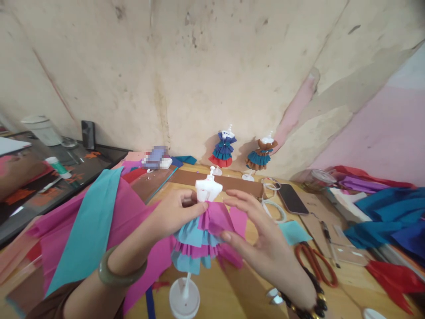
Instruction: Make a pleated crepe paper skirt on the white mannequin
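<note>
Bearings are from the white dress form (209, 188), upright on its round base (184, 297) between the two hands. At nine o'clock, another person's hand (18, 177) is beside a glue stick (59, 168). Between eight and nine, a turquoise strip (88, 226) lies over magenta paper (133, 212).

Left hand (172, 210): nearly closed; thumb presses the pleated edge of the top magenta layer (221, 217) to the form, fingers partly hidden behind. Below that layer, turquoise, magenta and turquoise ruffles are in place, judged complete. The top layer appears only part fitted: its pleats are gathered at the thumb, while its right-hand portion is flat and unpleated. The form's chest and shoulders are bare.

A blue-and-red dressed form (222, 150) at one o'clock and a brown-and-teal one (260, 155) at two have covered bodices, judged further advanced. Right hand (260, 232): thumb and fingers wide apart, thumb tip at the top layer's lower edge; contact cannot be confirmed, no firm hold seen. A phone (292, 199) is at three o'clock, orange-handled scissors (315, 265) at four
</note>
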Motion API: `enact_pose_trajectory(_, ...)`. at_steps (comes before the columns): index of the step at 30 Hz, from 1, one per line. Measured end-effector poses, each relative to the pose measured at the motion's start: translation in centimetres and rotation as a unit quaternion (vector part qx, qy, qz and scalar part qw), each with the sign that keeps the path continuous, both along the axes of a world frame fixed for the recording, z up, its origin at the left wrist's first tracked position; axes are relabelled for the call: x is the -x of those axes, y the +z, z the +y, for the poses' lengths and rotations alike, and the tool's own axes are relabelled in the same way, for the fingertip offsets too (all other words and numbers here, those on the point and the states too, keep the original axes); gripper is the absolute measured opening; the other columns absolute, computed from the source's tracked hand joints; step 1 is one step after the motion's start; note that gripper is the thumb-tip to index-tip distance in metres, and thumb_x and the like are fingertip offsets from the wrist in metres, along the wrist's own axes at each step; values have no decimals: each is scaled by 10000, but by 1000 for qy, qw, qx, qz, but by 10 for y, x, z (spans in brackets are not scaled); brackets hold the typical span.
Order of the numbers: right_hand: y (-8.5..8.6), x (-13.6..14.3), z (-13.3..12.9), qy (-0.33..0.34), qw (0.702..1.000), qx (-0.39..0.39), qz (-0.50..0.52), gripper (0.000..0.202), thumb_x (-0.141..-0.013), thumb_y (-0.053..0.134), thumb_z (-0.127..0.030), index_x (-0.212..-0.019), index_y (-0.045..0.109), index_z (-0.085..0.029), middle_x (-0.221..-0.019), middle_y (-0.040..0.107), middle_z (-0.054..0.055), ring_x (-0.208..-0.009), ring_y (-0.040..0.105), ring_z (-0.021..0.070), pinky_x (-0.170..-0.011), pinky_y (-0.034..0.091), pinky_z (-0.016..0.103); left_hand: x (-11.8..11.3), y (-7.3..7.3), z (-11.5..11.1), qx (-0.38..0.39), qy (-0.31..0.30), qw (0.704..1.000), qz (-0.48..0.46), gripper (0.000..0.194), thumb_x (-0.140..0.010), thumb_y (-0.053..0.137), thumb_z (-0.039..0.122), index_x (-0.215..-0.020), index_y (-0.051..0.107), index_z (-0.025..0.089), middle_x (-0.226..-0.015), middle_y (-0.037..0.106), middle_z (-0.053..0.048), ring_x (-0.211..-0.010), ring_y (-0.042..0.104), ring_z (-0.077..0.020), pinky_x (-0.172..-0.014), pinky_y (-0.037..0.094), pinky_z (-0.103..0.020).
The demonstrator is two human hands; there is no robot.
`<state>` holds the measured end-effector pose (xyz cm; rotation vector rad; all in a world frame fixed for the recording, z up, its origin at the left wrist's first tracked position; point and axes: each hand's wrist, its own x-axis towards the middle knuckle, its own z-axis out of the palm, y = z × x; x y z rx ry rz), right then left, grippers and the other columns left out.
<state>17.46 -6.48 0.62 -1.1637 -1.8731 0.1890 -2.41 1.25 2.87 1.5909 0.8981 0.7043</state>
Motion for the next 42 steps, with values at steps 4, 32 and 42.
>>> enact_pose_trajectory(4,6,16,-11,11,987,-117,-110,249,-889,610,-120,-1134,639,-151,-1201,621,157,-1156,561,288,-946,495,472,-3,2,-1,-3,29,1000,-5,176,-785,637,315,-775,682,145,-788,719,-30,-783,667,-202,-688,494,-272)
enact_pose_trajectory(32,-15,38,-10,-108,936,-283,-177,248,-855,522,40,-986,653,-124,-942,689,170,-830,607,264,-682,442,410,-6,5,-5,10,46,998,-43,136,-767,627,265,-685,617,157,-654,593,31,-634,540,-130,-578,388,-222)
enact_pose_trajectory(42,-28,43,-9,-59,944,-285,-156,224,-893,561,-3,-1067,670,-93,-1063,709,177,-1056,606,311,-856,493,491,-2,5,-3,-7,31,998,-46,185,-784,621,242,-627,561,164,-618,558,44,-599,515,-112,-550,378,-212)
